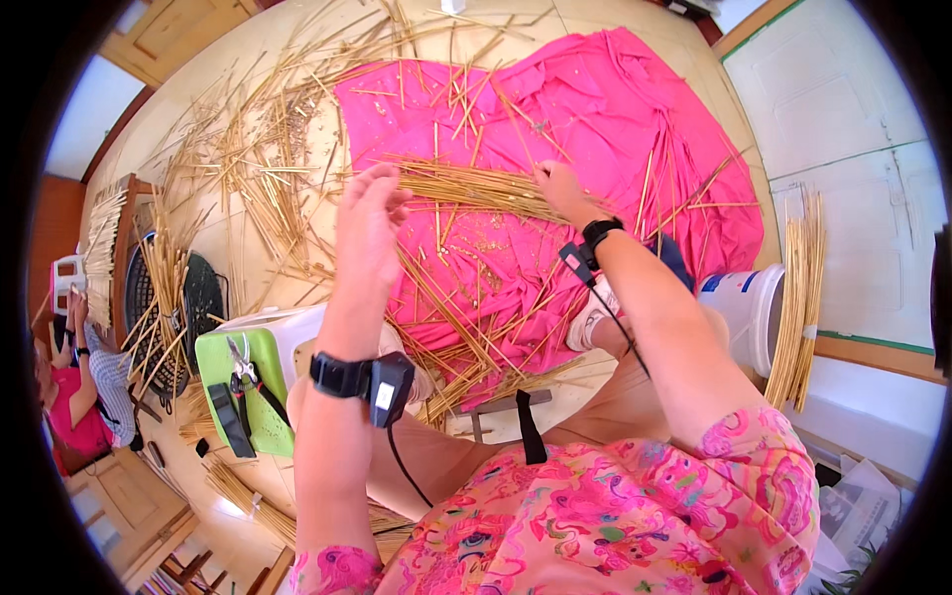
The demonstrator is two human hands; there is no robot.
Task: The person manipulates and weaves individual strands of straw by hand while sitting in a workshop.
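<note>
A pile of thin tan plant stalks (468, 190) lies crosswise on a crumpled pink cloth (595, 97) on the floor. At the pile's left end is my left hand (375, 201), raised with its fingers loosely curled and parted; nothing shows in its grasp. My right hand (561, 190) is near the pile's right end, thumb and fingertips pinched together at a thin stalk that slants up and away. Whether its other fingers touch the pile is hidden. More loose stalks (454, 312) are strewn over the cloth nearer my feet.
Pruning shears (249, 379) lie on a green-topped stool (275, 431) at left. Scattered stalks (260, 178) cover the floor beyond. A white bucket (736, 312) and upright stalk bundles (799, 305) stand at right. Black baskets (201, 305) and another person (82, 379) are far left.
</note>
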